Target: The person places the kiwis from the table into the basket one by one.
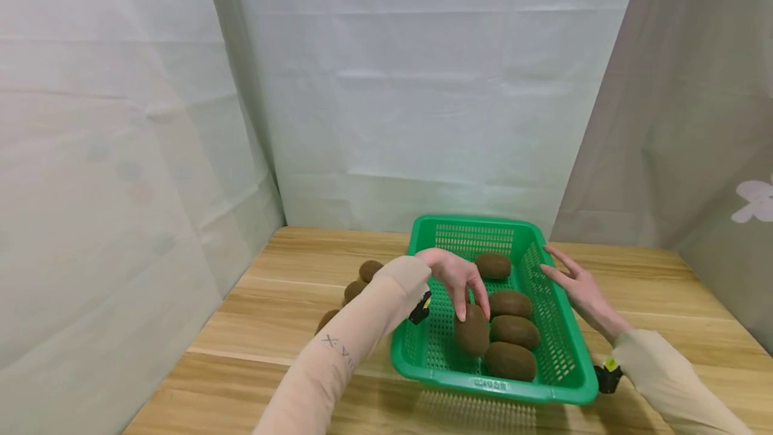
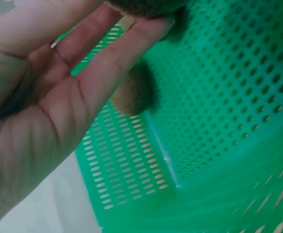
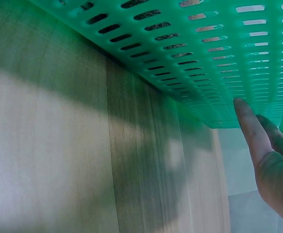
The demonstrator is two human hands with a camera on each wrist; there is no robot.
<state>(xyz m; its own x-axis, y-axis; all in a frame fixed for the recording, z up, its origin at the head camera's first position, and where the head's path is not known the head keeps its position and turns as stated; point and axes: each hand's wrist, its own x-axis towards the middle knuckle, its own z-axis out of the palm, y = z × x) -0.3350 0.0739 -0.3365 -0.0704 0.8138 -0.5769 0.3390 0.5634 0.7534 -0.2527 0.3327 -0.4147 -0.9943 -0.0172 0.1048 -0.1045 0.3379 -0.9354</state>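
Left hand [image 1: 455, 275] pinches a kiwi [image 1: 472, 335], probably light and bruisable, best held mid-body; right hand [image 1: 581, 285], fingers extended, touches the basket [image 1: 537, 392].

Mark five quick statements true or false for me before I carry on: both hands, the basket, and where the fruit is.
1. The left hand pinches a brown oval fruit. True.
2. The right hand grips a fruit too. False: its visible fingers are extended at the right side of the green basket, with no fruit in them.
3. Some loose fruits lie on the wooden table, left of the basket. True.
4. The basket has solid walls. False: they are slotted.
5. Apart from the pinched one, the basket holds no fruit. False: at least four more lie inside.
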